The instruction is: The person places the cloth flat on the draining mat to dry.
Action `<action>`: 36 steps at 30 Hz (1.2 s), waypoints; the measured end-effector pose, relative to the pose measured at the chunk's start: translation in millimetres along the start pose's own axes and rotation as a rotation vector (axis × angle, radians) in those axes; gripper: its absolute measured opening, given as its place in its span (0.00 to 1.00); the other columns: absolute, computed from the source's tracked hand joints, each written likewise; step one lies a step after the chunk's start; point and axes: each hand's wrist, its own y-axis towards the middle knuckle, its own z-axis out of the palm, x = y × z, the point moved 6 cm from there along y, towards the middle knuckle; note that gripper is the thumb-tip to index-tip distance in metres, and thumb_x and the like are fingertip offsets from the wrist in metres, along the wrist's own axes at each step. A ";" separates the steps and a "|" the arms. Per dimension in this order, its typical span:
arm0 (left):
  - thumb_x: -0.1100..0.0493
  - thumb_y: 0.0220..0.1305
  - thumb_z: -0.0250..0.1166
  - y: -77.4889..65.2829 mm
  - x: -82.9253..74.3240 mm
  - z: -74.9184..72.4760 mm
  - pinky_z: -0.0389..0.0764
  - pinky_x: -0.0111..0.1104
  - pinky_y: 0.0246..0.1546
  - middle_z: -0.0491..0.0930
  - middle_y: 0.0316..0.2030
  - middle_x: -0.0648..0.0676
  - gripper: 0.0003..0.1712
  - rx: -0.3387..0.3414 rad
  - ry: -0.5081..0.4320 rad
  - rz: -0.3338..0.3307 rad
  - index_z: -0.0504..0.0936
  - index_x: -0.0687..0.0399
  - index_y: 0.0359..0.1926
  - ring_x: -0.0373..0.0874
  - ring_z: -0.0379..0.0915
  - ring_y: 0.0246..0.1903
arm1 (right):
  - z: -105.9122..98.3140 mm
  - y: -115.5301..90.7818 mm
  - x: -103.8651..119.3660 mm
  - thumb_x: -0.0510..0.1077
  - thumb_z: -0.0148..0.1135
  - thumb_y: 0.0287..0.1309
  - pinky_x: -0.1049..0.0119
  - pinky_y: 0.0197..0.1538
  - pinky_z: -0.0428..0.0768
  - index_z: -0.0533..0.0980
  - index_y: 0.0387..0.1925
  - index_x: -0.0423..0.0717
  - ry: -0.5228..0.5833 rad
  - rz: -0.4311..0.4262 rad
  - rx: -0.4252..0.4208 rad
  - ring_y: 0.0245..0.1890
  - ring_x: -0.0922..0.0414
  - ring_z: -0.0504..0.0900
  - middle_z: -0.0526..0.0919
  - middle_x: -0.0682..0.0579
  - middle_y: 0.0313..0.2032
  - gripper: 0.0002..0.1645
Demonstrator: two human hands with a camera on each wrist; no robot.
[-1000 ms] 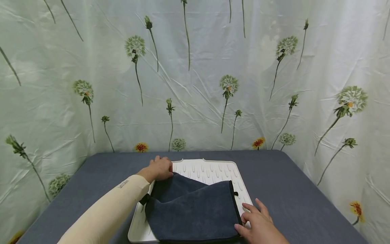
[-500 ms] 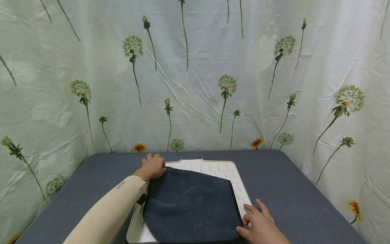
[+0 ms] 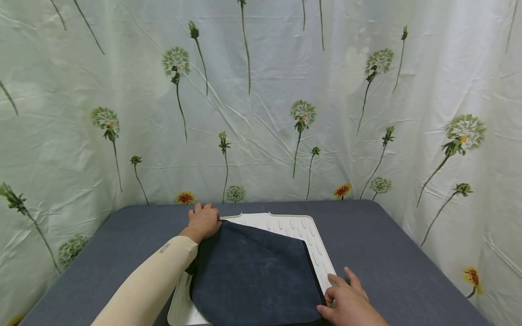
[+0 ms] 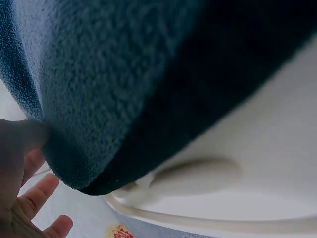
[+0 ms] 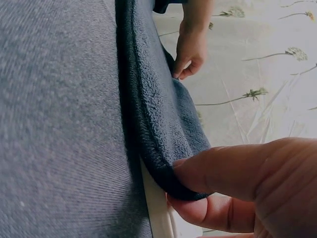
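1. Evidently, the left hand [image 3: 204,220] is pinching the 11 o'clock corner of the navy-blue, fleecy, dark-trimmed cloth [image 3: 261,276], thumb against fingers.
2. The right hand [image 3: 346,303] is pinching the corner at 4 o'clock, its thumb above and a finger beneath.
3. The cloth is lying over the white, ridged, rectangular tray [image 3: 302,228], whose surface is showing from 12 to 3 o'clock and again near 8.
4. This spreading step is probably calling for even tension between both pinches; tugging harder toward 11 o'clock would likely be skewing the cloth.
5. A slate-grey, fabric-covered table [image 3: 367,244] is running beneath everything.
6. Beyond, at 12 o'clock, a pale, glossy curtain printed with dandelions [image 3: 261,113] is hanging in creases, wrapping toward 10 and 2.
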 end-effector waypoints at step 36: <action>0.34 0.61 0.69 -144.6 -16.4 15.9 0.62 0.71 0.60 0.66 0.72 0.59 0.38 0.162 -0.124 0.229 0.77 0.46 0.66 0.73 0.56 0.70 | -44.8 40.2 9.6 0.50 0.73 0.57 0.39 0.62 0.69 0.77 0.25 0.56 -0.118 -0.143 -0.295 0.50 0.44 0.84 0.87 0.51 0.39 0.12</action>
